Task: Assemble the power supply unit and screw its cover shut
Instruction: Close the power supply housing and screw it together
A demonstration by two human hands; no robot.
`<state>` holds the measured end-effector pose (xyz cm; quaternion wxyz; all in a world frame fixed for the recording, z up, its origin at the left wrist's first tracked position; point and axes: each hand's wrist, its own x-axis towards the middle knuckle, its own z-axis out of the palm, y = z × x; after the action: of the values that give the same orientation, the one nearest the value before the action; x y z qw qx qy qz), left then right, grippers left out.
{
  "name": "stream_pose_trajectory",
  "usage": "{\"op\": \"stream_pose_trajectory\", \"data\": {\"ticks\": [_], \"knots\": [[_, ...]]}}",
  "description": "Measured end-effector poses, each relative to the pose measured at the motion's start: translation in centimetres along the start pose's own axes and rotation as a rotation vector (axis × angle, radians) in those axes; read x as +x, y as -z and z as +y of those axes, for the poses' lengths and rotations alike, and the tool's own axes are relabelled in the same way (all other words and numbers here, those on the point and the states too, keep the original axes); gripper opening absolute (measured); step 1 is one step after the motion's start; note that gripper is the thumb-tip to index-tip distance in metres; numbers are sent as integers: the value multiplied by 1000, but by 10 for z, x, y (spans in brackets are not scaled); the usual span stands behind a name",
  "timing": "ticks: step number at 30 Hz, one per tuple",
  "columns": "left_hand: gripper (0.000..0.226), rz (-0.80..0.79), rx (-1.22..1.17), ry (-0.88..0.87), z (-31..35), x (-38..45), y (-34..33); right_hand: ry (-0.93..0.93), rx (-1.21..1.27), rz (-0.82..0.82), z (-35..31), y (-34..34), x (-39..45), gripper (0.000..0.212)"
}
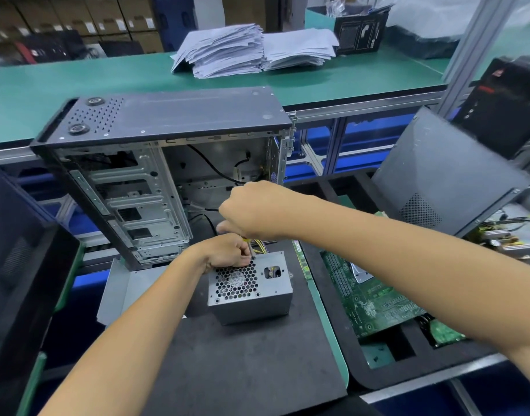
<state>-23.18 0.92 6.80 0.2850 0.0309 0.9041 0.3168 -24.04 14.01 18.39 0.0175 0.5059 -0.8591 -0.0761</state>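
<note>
Near the middle of the black mat [251, 370], toward its far edge, your power supply unit [250, 291] sits with its honeycomb fan grille [235, 282] facing up and a bundle of yellow wires [259, 244] leaving its far side. Your right hand [251, 210] hangs above the unit's far corner, fingers curled around the handle of a screwdriver [251, 249] whose thin shaft drops straight down to the top cover beside the grille. Your left hand [227, 253] rests on the cover at that same corner, fingertips pinched together round the lower end of the shaft; whether a screw sits under them, you cannot tell. Just behind the unit, at the mat's far edge, an open computer case [155, 163] stands with its drive cage [137, 205] and loose black cables showing. Beside the mat's right edge a green circuit board [368, 298] lies on a second black tray [386, 376]. A dark side panel [449, 175] leans at the far right. On the green bench [78, 82] beyond the case lie two stacks of paper [248, 51].
</note>
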Motion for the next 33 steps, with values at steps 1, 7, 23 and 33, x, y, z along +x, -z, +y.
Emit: {"op": "stream_pose_trajectory", "data": {"ticks": [1, 7, 23, 33], "knots": [[12, -4, -1, 0, 0, 0, 0, -17, -28, 26, -1, -1, 0, 37], [12, -7, 4, 14, -4, 1, 0, 55, 126, -135, 9, 0, -2, 14], [18, 33, -51, 45, -8, 8, -4, 73, 214, -133, 13, -5, -6, 11], [27, 34, -38, 73, -15, 12, -5, 9, 237, -146, 18, -6, -5, 14]]}}
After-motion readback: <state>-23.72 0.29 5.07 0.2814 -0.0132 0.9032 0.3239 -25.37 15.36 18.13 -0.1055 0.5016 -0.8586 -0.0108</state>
